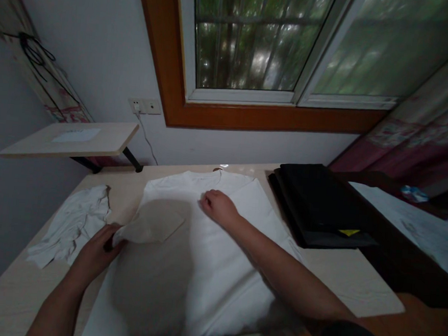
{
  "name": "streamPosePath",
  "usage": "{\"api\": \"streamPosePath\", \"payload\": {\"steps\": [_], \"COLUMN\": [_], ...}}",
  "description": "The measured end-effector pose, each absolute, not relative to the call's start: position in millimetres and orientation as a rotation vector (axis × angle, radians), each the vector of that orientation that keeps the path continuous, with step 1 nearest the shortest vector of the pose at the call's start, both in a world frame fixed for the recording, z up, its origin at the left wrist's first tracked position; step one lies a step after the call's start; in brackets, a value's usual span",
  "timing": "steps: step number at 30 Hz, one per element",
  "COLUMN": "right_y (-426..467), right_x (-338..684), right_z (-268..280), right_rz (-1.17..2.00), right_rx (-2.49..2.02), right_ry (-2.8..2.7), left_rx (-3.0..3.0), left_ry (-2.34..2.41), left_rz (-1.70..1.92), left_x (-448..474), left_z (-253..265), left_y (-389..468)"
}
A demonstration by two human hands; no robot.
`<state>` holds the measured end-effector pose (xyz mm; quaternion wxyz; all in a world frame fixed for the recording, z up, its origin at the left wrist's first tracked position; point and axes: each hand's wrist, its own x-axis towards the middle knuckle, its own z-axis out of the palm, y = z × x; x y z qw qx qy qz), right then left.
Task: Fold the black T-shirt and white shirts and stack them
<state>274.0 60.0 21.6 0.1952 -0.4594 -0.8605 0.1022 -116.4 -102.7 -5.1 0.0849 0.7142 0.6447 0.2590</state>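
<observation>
White shirt [225, 260] lies spread left of the black stack [317, 200]. My left hand [97, 251], farther from it, pinches the sleeve [151, 224]; my right hand [219, 207], nearer, is curled, whether on cloth I can't tell from here.

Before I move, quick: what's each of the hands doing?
Left hand: closed, holding the sleeve of the white shirt.
Right hand: loosely closed over the shirt below its collar; can't tell whether it grips cloth.
</observation>
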Motion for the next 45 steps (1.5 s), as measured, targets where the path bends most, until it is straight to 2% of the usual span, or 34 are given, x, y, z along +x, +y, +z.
{"api": "streamPosePath", "payload": {"steps": [5,10,16,28,30,35,42,45], "right_y": [29.5,22.6,33.5,67.7,65.2,39.9,-21.9,-40.1], "right_x": [211.4,185.3,192.6,223.0,227.0,224.0,189.8,178.4], "right_z": [20.5,22.2,21.9,15.0,15.0,24.5,29.8,21.8], "right_rz": [0.519,0.587,0.868,1.037,0.940,0.446,0.257,0.129], "right_rx": [-1.282,-1.289,-1.296,-1.263,-1.285,-1.241,-0.564,-0.447], "right_ry": [-2.477,-2.519,-2.314,-1.912,-1.977,-2.190,-2.736,-2.805], "left_rx": [2.186,2.267,2.315,2.307,2.337,2.361,2.303,2.289], "left_ry": [1.947,1.973,1.950,1.925,1.915,1.897,1.958,1.952], "left_rz": [0.755,0.813,0.824,0.652,0.644,0.634,0.591,0.557], "left_x": [-118.4,-118.4,-117.6,-110.4,-108.0,-105.6,-101.4,-99.9], "left_z": [-11.8,-11.3,-8.7,-6.7,-4.9,-4.2,-0.5,1.4], "left_y": [-107.6,-109.6,-110.1,-110.6,-110.3,-111.2,-113.6,-113.7]}}
